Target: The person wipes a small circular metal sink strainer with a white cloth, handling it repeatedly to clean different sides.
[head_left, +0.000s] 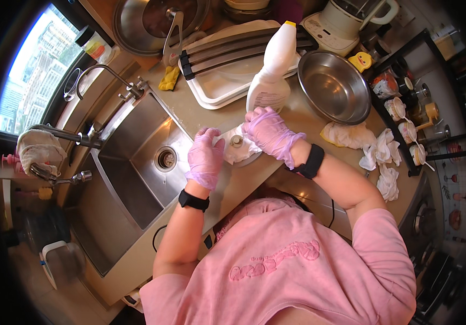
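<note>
My left hand (206, 156), in a thin lilac disposable glove, is at the counter's edge beside the sink. Its fingers are bent near a small white piece; whether they hold it is unclear. Between my hands lies what looks like a round lid (254, 159), mostly covered by wet white paper (233, 150), with a metal knob (236, 140) in the middle. My right hand (271, 134), gloved alike, is curled at the paper's right side, its fingertips hidden. Just behind it stands a white plastic bottle (273, 69) with a yellow cap, bearing writing.
The stainless sink (135, 162) with its faucet (74, 136) is on the left. A steel bowl (334, 87) and crumpled tissues (383, 152) are at right. Behind stand a white tray (212, 95), a yellow cloth (169, 78), a pan lid (135, 32) and a blender base (330, 28).
</note>
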### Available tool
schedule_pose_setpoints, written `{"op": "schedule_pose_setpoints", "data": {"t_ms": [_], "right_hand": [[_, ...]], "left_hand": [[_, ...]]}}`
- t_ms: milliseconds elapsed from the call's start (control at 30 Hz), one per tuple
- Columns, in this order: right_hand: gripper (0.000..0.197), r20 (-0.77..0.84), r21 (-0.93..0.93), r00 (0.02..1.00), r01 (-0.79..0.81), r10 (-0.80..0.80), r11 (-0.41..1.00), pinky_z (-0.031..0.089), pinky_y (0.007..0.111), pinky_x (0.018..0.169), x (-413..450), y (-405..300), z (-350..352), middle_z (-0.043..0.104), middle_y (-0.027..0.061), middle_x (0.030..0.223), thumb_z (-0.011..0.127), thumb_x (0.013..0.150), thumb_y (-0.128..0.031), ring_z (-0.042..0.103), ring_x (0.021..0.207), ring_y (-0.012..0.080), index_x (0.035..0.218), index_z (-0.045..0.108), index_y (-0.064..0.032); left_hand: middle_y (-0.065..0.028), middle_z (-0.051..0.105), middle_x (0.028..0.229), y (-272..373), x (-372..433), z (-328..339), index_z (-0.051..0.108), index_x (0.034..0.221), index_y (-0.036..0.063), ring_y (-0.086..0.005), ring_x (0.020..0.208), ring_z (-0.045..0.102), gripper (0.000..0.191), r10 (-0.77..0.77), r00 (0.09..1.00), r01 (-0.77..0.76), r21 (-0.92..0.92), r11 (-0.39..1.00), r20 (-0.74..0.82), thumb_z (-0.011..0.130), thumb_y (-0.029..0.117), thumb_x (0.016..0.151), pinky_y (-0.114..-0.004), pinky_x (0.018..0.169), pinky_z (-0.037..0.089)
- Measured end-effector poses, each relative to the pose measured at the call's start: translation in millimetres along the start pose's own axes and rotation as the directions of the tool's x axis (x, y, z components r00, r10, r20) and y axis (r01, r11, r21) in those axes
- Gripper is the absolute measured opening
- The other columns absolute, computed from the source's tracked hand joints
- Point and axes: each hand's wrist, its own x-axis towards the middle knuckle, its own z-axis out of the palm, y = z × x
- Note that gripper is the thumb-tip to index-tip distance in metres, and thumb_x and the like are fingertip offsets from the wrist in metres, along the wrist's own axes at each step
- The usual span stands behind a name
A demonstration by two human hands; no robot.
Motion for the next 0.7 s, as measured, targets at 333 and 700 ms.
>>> {"op": "schedule_pose_setpoints", "data": {"t_ms": [333, 700], "right_hand": [[0.017, 0.264, -0.205, 0.961, -0.024, 0.079, 0.978, 0.039, 0.032, 0.079, 4, -9, 9, 0.063, 0.0037, 0.088, 0.056, 0.075, -0.013, 0.055, 0.091, 0.0188, 0.088, 0.066, -0.0091], [0.016, 0.227, -0.087, 0.97, 0.106, -0.084, 0.99, 0.04, 0.036, 0.082, -18, -4, -23, 0.062, 0.0055, 0.087, 0.056, 0.073, -0.014, 0.055, 0.094, 0.0238, 0.087, 0.064, -0.0117]], "left_hand": [[-0.0264, 0.037, 0.134, 11, -7, -4, 0.067, 0.092, 0.011, -0.0371, 0.12, 0.042, 0.031, -0.093, 0.955, 0.065, 0.107, 0.992, 0.281, 0.072, 0.02, 0.063, -0.036, 0.097, 0.039], [-0.0152, 0.052, 0.122, 8, -24, -17, 0.066, 0.092, 0.0124, -0.0365, 0.117, 0.042, 0.026, 0.263, 0.961, -0.242, 0.202, 0.949, -0.086, 0.069, 0.019, 0.067, -0.05, 0.094, 0.034]]}}
